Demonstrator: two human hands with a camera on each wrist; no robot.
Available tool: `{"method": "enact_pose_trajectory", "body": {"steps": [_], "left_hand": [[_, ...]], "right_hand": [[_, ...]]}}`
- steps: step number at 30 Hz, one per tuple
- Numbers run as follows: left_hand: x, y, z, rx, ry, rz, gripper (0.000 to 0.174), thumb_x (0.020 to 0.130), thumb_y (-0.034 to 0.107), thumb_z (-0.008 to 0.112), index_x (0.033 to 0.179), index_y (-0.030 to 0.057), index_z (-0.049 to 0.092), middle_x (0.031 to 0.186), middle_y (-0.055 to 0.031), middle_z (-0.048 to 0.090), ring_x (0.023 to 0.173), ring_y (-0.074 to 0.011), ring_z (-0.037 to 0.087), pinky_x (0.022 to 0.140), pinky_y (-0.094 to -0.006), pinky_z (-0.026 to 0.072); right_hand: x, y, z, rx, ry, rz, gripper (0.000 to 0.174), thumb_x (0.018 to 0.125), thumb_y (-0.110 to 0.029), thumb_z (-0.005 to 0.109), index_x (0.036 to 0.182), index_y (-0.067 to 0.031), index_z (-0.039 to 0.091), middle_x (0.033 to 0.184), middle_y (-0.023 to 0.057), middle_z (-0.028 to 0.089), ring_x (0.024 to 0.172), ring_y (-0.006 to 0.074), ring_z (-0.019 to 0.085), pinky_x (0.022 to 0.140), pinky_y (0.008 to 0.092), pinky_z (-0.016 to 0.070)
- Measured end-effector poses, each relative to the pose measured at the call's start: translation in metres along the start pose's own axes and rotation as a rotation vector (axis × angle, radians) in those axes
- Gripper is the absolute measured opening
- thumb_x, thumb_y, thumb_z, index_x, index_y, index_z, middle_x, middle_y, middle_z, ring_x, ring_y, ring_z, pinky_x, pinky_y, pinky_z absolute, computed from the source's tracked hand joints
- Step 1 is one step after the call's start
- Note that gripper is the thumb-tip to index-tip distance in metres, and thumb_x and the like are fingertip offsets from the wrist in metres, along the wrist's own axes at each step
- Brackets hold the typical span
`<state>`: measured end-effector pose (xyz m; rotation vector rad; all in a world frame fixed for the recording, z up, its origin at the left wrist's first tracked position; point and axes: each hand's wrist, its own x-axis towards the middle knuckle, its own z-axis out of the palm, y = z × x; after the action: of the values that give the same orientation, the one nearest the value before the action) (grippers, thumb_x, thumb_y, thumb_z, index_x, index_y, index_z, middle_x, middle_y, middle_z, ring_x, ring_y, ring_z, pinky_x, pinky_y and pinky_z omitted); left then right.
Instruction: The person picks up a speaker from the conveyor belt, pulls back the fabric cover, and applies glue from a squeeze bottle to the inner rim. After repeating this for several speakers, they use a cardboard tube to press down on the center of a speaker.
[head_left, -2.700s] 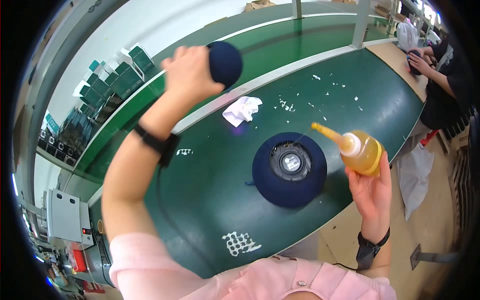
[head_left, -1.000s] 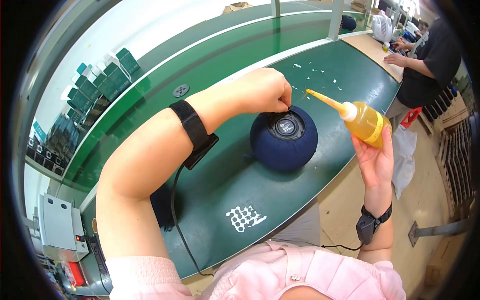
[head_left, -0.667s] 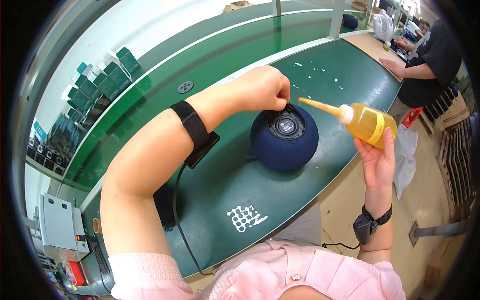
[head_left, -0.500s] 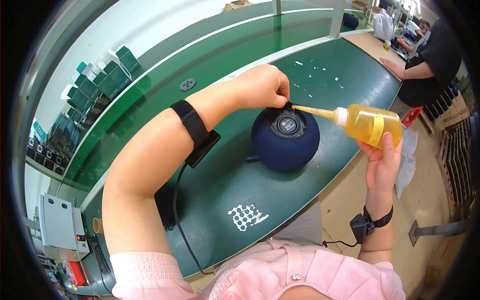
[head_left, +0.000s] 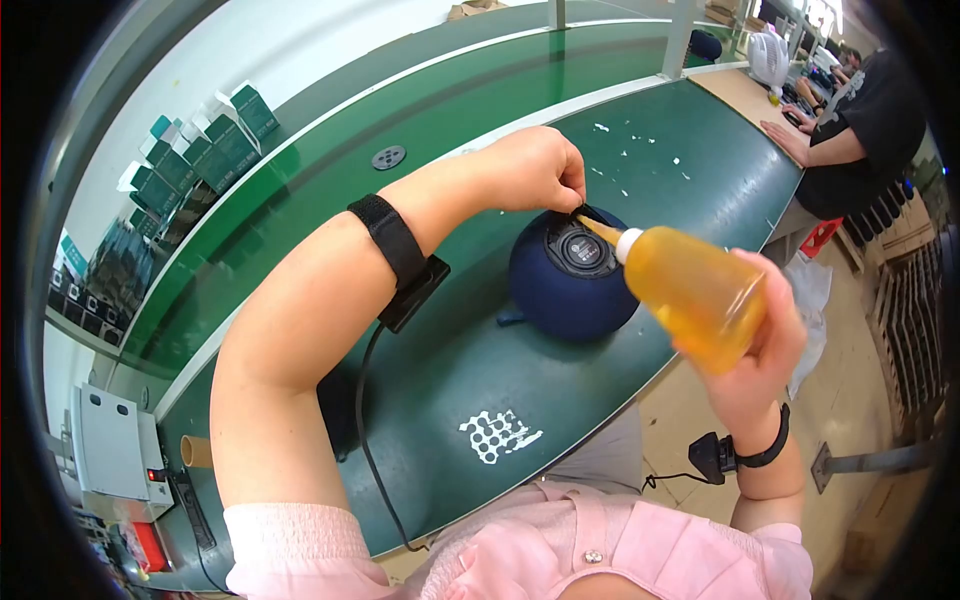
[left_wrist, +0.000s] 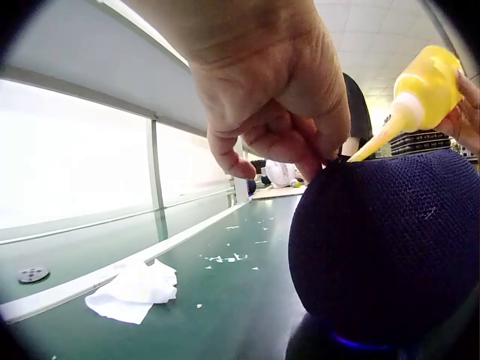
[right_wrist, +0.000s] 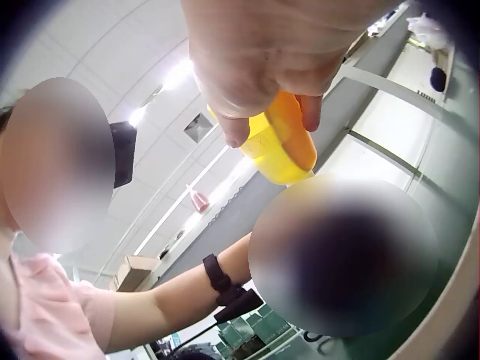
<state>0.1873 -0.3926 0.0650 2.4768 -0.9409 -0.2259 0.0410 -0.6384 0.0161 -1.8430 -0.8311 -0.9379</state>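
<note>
ball (head_left: 565, 303) is set on worktop (head_left: 430, 350), printed plate (head_left: 583, 254) up. its rim (head_left: 597, 214) is pinched by left hand (head_left: 537, 172); bottle (head_left: 690, 285) is gripped in right hand (head_left: 768, 330), nozzle (head_left: 603, 231) tip at pinched edge. probably glue being applied: edge should be held lifted, squeeze kept light, fabric and plate kept clean. print on plate can't be read; any on boxes (head_left: 208, 163) too small.
</note>
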Motion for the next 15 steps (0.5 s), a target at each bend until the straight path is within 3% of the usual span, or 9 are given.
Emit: {"method": "enact_pose_trajectory", "body": {"steps": [1, 2, 3, 5, 6, 9, 12, 15], "left_hand": [[0.000, -0.001, 0.000, -0.003, 0.000, 0.014, 0.016, 0.071, 0.015, 0.065, 0.082, 0.0034, 0.069, 0.076, -0.0088, 0.067, 0.069, -0.0184, 0.063, 0.066, -0.0297, 0.0497], [-0.001, -0.002, 0.000, -0.006, -0.001, 0.028, 0.017, 0.072, 0.015, 0.064, 0.082, 0.0016, 0.068, 0.074, -0.0094, 0.067, 0.068, -0.0171, 0.063, 0.066, -0.0282, 0.0501], [-0.001, -0.002, 0.000, -0.005, 0.000, 0.028, 0.017, 0.072, 0.015, 0.064, 0.082, 0.0016, 0.068, 0.074, -0.0094, 0.067, 0.068, -0.0171, 0.063, 0.066, -0.0282, 0.0501], [-0.002, -0.001, 0.000, -0.025, -0.006, 0.022, 0.017, 0.072, 0.015, 0.065, 0.082, 0.0016, 0.068, 0.075, -0.0094, 0.067, 0.069, -0.0170, 0.064, 0.067, -0.0280, 0.0502], [-0.002, -0.001, 0.000, -0.023, -0.006, 0.023, 0.017, 0.072, 0.015, 0.065, 0.082, 0.0016, 0.068, 0.075, -0.0094, 0.067, 0.069, -0.0170, 0.064, 0.067, -0.0280, 0.0502], [-0.002, -0.001, 0.000, -0.001, -0.007, 0.018, 0.017, 0.072, 0.015, 0.065, 0.082, 0.0015, 0.068, 0.075, -0.0096, 0.067, 0.069, -0.0169, 0.064, 0.067, -0.0279, 0.0501], [-0.004, -0.002, -0.001, 0.004, -0.001, 0.029, 0.017, 0.072, 0.014, 0.065, 0.082, 0.0015, 0.068, 0.076, -0.0098, 0.067, 0.069, -0.0170, 0.064, 0.067, -0.0279, 0.0502], [-0.004, -0.004, 0.001, -0.010, 0.011, 0.030, 0.016, 0.072, 0.014, 0.065, 0.082, 0.0014, 0.068, 0.075, -0.0098, 0.067, 0.069, -0.0170, 0.064, 0.067, -0.0281, 0.0501]], "right_hand": [[0.005, -0.004, 0.001, -0.107, -0.085, -0.174, 0.075, 0.064, -0.002, 0.079, 0.128, -0.0118, 0.040, 0.116, 0.0198, 0.050, 0.100, 0.0314, 0.057, 0.084, 0.0380, 0.0500], [0.008, -0.013, 0.002, -0.150, -0.155, -0.167, 0.060, 0.066, -0.005, 0.077, 0.118, -0.0147, 0.049, 0.111, 0.0224, 0.052, 0.093, 0.0372, 0.059, 0.078, 0.0391, 0.0529], [0.011, -0.022, 0.003, -0.150, -0.154, -0.167, 0.060, 0.066, -0.005, 0.077, 0.118, -0.0147, 0.049, 0.111, 0.0224, 0.052, 0.093, 0.0372, 0.059, 0.078, 0.0391, 0.0529], [0.015, -0.033, 0.005, -0.086, -0.365, -0.167, 0.043, 0.070, -0.010, 0.073, 0.108, -0.0172, 0.055, 0.112, 0.0214, 0.052, 0.094, 0.0384, 0.059, 0.078, 0.0391, 0.0537], [0.019, -0.030, 0.007, -0.156, -0.371, -0.362, 0.034, 0.072, -0.015, 0.070, 0.103, -0.0223, 0.057, 0.113, 0.0206, 0.051, 0.094, 0.0384, 0.059, 0.079, 0.0390, 0.0535], [0.021, -0.026, 0.011, -0.243, -0.374, -0.530, 0.037, 0.070, -0.014, 0.070, 0.102, -0.0269, 0.057, 0.112, 0.0202, 0.051, 0.093, 0.0380, 0.059, 0.079, 0.0383, 0.0538], [0.020, -0.029, 0.003, -0.217, -0.420, -0.412, 0.040, 0.070, -0.015, 0.070, 0.105, -0.0292, 0.056, 0.112, 0.0200, 0.051, 0.093, 0.0383, 0.059, 0.080, 0.0376, 0.0537], [0.018, -0.029, -0.003, -0.208, -0.434, -0.410, 0.042, 0.071, -0.015, 0.070, 0.108, -0.0291, 0.055, 0.113, 0.0199, 0.050, 0.096, 0.0388, 0.058, 0.080, 0.0377, 0.0537]]}}
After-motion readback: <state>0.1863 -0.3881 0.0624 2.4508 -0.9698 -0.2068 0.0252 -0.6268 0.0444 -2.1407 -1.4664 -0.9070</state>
